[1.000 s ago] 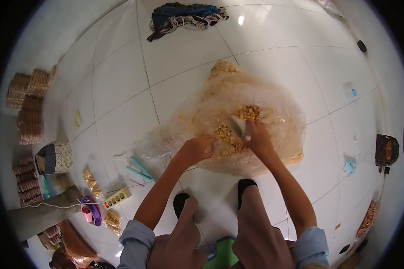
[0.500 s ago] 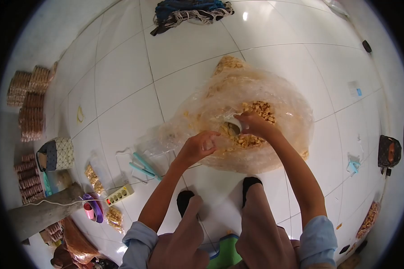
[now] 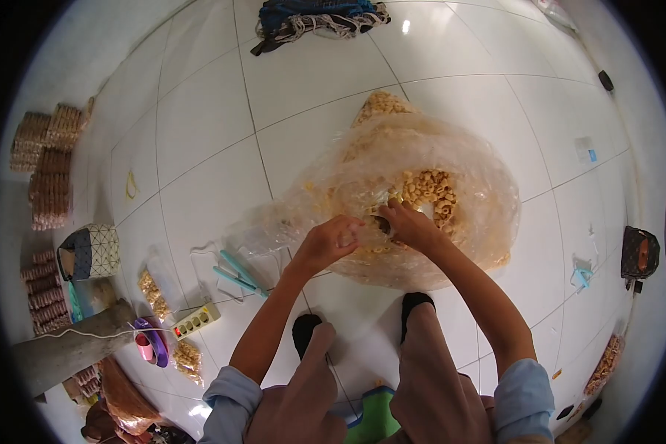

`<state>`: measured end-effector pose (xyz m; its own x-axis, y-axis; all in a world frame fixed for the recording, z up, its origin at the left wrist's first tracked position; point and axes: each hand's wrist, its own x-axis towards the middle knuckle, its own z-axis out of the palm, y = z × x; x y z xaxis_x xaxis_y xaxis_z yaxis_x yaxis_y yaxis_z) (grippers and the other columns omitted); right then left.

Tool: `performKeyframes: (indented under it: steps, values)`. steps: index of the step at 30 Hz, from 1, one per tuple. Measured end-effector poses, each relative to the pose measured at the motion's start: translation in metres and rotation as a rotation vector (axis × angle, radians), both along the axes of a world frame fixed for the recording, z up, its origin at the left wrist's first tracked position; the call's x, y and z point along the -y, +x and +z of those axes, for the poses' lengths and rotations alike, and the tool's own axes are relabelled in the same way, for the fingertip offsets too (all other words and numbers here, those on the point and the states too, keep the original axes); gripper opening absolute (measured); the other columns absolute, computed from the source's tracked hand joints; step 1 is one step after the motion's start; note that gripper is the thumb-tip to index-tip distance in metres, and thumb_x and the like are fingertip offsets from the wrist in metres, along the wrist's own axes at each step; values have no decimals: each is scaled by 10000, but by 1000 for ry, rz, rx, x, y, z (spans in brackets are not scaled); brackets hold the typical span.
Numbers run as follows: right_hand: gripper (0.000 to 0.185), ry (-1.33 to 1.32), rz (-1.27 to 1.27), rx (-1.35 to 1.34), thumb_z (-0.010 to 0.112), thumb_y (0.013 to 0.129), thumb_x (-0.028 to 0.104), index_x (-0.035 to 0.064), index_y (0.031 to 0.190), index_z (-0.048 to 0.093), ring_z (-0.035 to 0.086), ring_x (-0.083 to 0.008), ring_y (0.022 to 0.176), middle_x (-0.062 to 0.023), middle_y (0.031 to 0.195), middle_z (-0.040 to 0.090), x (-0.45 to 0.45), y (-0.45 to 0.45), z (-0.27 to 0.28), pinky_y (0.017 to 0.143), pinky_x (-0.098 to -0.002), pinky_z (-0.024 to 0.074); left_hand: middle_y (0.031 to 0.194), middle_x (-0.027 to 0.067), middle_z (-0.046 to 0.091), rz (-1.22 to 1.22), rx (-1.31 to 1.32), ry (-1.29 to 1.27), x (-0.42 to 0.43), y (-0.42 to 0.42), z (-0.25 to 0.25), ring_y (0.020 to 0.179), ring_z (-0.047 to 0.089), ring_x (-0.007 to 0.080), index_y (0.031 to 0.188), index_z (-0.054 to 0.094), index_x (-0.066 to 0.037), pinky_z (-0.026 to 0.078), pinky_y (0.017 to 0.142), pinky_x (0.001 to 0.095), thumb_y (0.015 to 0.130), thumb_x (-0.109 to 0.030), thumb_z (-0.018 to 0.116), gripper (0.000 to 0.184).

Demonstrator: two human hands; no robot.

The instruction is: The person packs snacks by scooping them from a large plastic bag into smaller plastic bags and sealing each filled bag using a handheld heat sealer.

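A large clear plastic bag (image 3: 481, 163) lies spread on the floor in front of me, its mouth open over small yellow-brown ring-shaped snacks (image 3: 438, 189). My right hand (image 3: 413, 224) is closed around a white cup (image 3: 425, 211), mostly hidden by the fingers. The cup's dark opening faces left, toward my other hand. At the bag's left side, my left hand (image 3: 331, 243) is closed with curled fingers on thin clear plastic. Whether that plastic is a separate small bag or part of the big one, I cannot tell.
Left of the bag lie a light-blue hand sealer (image 3: 240, 274), a power strip (image 3: 197, 321) and filled snack packets (image 3: 154, 294). Stacked packs (image 3: 50, 185) line the left wall. A blue bundle (image 3: 318, 16) lies at the far end. A brown bag (image 3: 640, 251) is at right.
My right hand has moved slightly down and left, bringing the cup closer to my left hand. More snacks show to its right. My left hand stays nearly in place.
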<state>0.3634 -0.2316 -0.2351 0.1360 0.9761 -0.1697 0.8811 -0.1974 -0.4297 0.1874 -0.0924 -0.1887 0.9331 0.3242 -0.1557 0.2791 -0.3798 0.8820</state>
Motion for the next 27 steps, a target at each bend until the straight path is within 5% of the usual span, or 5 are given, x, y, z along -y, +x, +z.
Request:
performKeyframes:
  steps: [8,13,27]
  values:
    - [666,-44,-19,-287,721,602,61,88,1209,450,502,-321,1035,-146,1152,463,1,8,13,871,-364,437,878,18,585,39,1,-52,3,3,7,559,493,77,1013,575,-66,436,599,218,696,-45,692,339]
    - [633,7,-113,-263,719,638,69,104,1219,470,493,-309,1064,-126,1195,455,22,31,51,874,-362,443,1011,66,589,123,273,-131,7,14,29,606,550,95,1082,452,-47,449,720,241,662,-41,732,505]
    - [657,141,-309,-309,735,628,24,111,1224,472,519,-257,1061,-98,1205,466,56,73,191,895,-352,479,905,72,577,31,195,-79,0,49,65,566,530,101,1194,347,-82,450,617,242,639,-92,736,678]
